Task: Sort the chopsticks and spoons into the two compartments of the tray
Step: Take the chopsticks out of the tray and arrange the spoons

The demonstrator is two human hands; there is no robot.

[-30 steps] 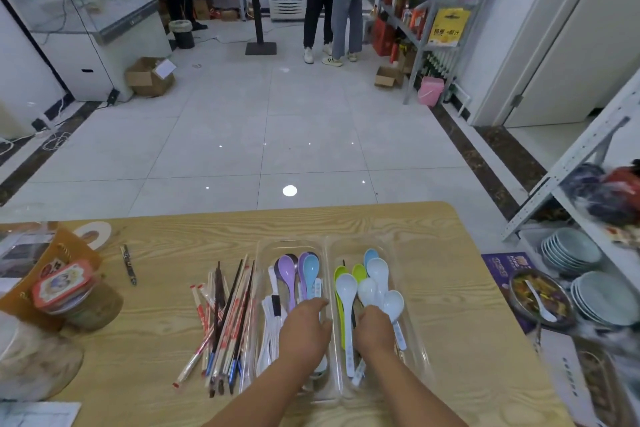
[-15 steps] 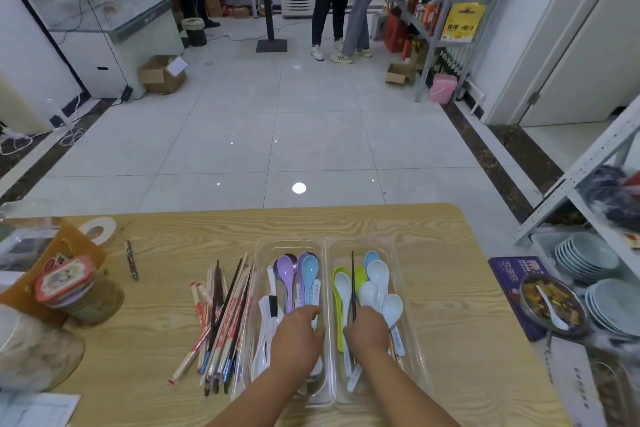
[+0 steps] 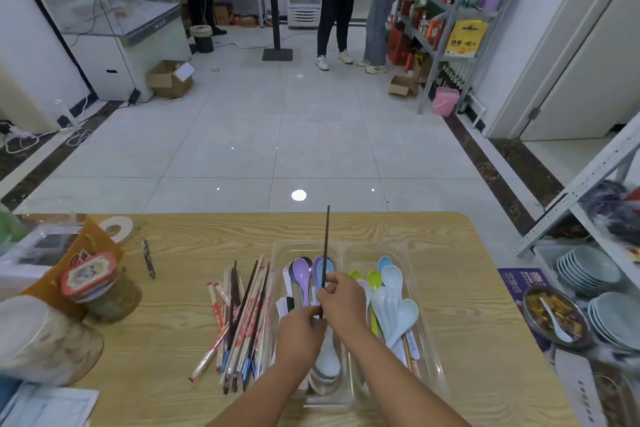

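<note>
Lower centre of the frame: my right hand [image 3: 343, 302] pinches a dark chopstick [image 3: 326, 243] between thumb and fingertips, holding it nearly upright over the left compartment of the clear tray [image 3: 363, 248]. My left hand [image 3: 301, 333], just below and touching, appears to curl its fingers round the stick's lower end. The rest of the chopsticks [image 3: 242, 315] lie in a loose pile on the table [image 3: 450, 288], just beside the tray's left wall and outside it. Spoons sit in both compartments, purple and blue ones [image 3: 300, 274] in the left and green, white and pale blue ones [image 3: 393, 291] in the right, so by my reading the sorting is not yet far along. The risk from here lies in the grip. Two hands meet on one thin, smooth stick, and if one lets go before the other has it firmly, the stick could drop among the spoons and have to be fished out. Its long free end points toward the top of the frame and could sweep spoons about if I swing it low. Setting it down in either compartment now would mix the two kinds, since neither is free of spoons. A careless elbow to the left could also scatter the pile across the table.
</note>
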